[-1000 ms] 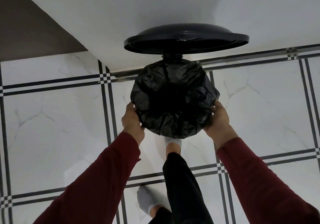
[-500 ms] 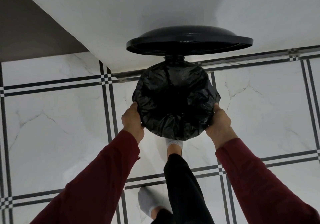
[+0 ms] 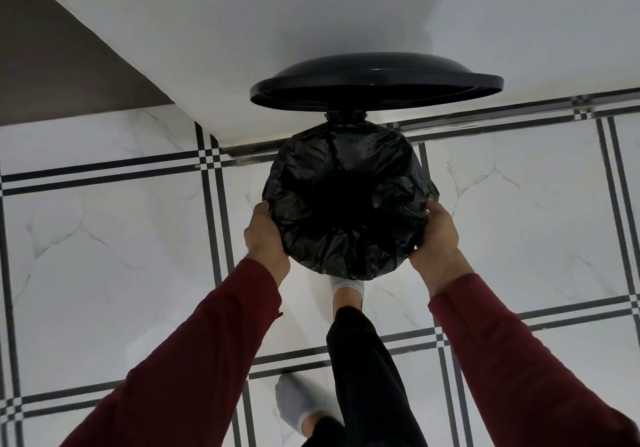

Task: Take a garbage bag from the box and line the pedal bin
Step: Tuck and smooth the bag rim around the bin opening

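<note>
The round pedal bin stands on the floor against the wall, its black lid (image 3: 375, 81) tipped up and open. A crinkled black garbage bag (image 3: 346, 200) covers the bin's mouth and is folded down over its rim, so the bin's body is hidden. My left hand (image 3: 265, 235) presses on the bag at the rim's left side. My right hand (image 3: 438, 235) holds the bag at the rim's right side. My foot in a white sock (image 3: 347, 289) sits at the bin's base, where the pedal is hidden.
The floor is white marble tile (image 3: 104, 256) with black stripe borders. A white wall (image 3: 277, 13) rises right behind the bin, with a dark panel (image 3: 52, 65) at the left. My other socked foot (image 3: 298, 408) rests nearer on the floor.
Both hands have slid slightly down along the sides of the bag-covered rim. The lid stays up and the view has drifted a little.
</note>
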